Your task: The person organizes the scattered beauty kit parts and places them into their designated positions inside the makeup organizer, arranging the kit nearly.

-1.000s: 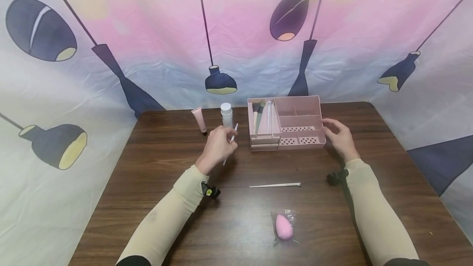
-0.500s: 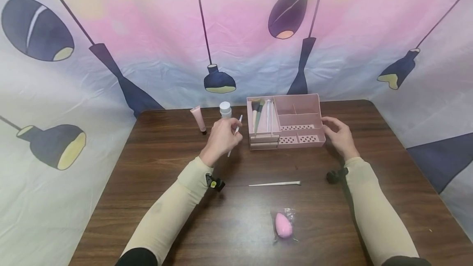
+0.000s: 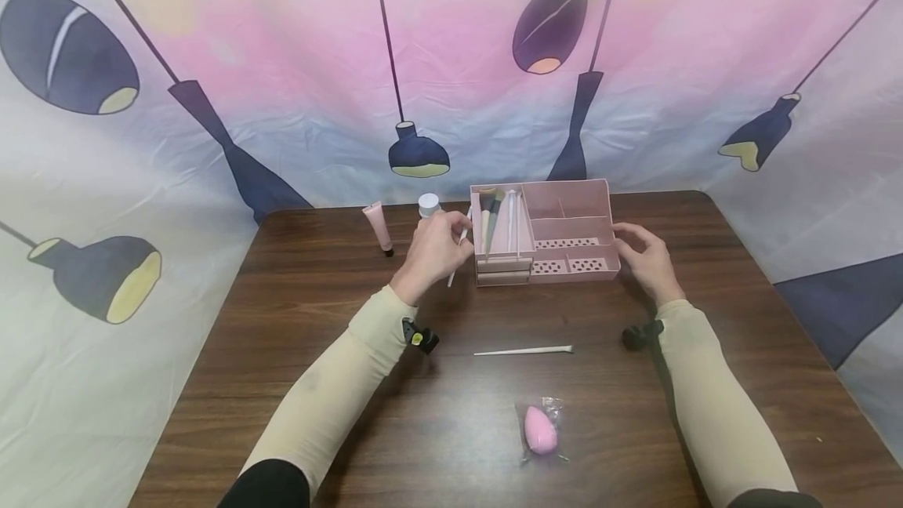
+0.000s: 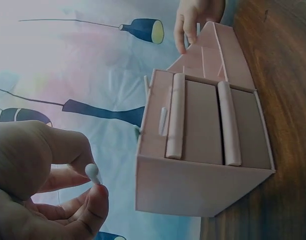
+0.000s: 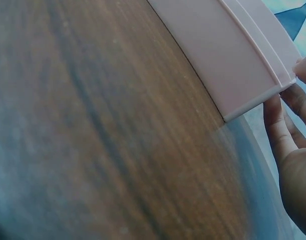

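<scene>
My left hand (image 3: 436, 249) pinches a slim white makeup brush (image 3: 463, 235) between thumb and fingers, just left of a pink makeup organizer (image 3: 578, 231). In the left wrist view the rounded white end of that brush (image 4: 92, 171) shows at the fingertips, apart from the organizer; its bristles cannot be made out. My right hand (image 3: 647, 263) holds the organizer's right side wall, its fingers at the edge in the right wrist view. Several brushes (image 3: 496, 218) stand in the organizer's left compartment, above two small drawers (image 4: 203, 122).
Behind my left hand stands a white-capped bottle (image 3: 429, 205), partly hidden. A pink tube (image 3: 378, 227) is to its left. Nearer on the wooden table (image 3: 317, 288) lie another white brush (image 3: 524, 350) and a wrapped pink makeup sponge (image 3: 540, 430). A patterned cloth (image 3: 317, 100) hangs behind.
My left hand has moved right and slightly away from me with the brush, from in front of the bottle to the organizer's left side. The right hand has stayed at the organizer.
</scene>
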The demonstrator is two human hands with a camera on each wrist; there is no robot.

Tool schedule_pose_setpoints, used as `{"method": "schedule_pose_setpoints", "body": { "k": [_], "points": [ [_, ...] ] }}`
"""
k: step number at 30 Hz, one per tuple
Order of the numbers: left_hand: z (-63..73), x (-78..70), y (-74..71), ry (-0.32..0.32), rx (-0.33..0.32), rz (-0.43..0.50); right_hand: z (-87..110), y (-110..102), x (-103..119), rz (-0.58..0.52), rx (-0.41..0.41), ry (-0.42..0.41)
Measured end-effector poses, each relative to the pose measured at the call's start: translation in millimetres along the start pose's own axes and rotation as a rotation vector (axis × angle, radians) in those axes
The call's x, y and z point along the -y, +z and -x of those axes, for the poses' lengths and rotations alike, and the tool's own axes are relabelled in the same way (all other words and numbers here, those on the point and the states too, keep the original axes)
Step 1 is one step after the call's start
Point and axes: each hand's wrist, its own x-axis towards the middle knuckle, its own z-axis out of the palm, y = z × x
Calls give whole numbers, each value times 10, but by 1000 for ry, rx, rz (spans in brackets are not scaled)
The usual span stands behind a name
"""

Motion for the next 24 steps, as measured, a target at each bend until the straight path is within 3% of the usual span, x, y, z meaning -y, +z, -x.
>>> {"method": "schedule_pose_setpoints", "body": {
  "k": [14, 24],
  "points": [
    [-158, -106, -17, 20, 9, 4, 22, 4, 23, -11, 10, 0],
    [-234, -171, 8, -5, 18, -2, 9, -6, 13, -20, 5, 0]
  ]
}}
